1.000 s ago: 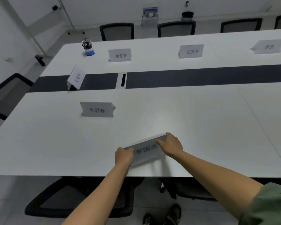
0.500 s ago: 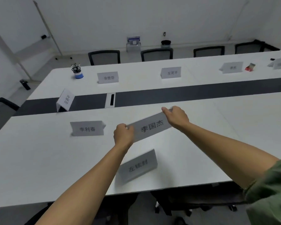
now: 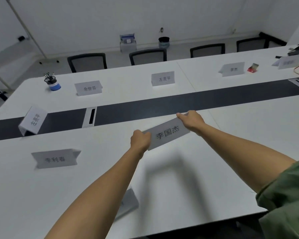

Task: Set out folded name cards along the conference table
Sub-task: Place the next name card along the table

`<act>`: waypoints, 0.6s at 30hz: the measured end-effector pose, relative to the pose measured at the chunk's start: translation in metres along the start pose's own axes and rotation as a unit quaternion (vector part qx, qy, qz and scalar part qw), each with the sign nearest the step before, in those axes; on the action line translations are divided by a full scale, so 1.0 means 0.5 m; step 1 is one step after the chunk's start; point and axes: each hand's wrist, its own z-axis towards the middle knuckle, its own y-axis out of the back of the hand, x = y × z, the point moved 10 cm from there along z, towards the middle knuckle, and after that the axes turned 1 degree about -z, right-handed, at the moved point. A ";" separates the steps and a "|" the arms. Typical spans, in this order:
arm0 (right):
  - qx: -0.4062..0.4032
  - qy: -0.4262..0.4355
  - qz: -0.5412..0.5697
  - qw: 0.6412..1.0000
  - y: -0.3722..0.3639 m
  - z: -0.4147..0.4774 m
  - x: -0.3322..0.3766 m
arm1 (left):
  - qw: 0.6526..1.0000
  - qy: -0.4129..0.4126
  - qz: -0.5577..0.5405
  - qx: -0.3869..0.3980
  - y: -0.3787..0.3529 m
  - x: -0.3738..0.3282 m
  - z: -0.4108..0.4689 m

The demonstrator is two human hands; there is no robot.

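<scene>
Two hands hold one card [image 3: 167, 134] by its ends, just my side of the dark strip [image 3: 162, 104]: left hand [image 3: 140, 141] grips one end, right hand [image 3: 192, 120] pinches the other. Placing step, I judge. Next, lower it squarely (stiff matte paper, probably tent-folded) onto the smooth white table [image 3: 248, 152].

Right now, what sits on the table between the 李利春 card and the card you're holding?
Nothing. In the head view only bare white tabletop runs from the 李利春 card to the left hand gripping the held card.
</scene>
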 end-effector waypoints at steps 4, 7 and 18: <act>0.032 -0.010 -0.011 0.999 0.003 0.114 -0.071 | 0.999 0.036 -0.020 0.009 -0.104 -0.001 0.076; 0.054 -0.020 -0.010 0.998 -0.009 0.186 -0.121 | 0.996 0.070 -0.053 0.023 -0.178 0.018 0.122; 0.133 -0.075 0.088 0.984 -0.115 0.344 -0.239 | 0.988 0.135 -0.066 0.029 -0.286 0.081 0.255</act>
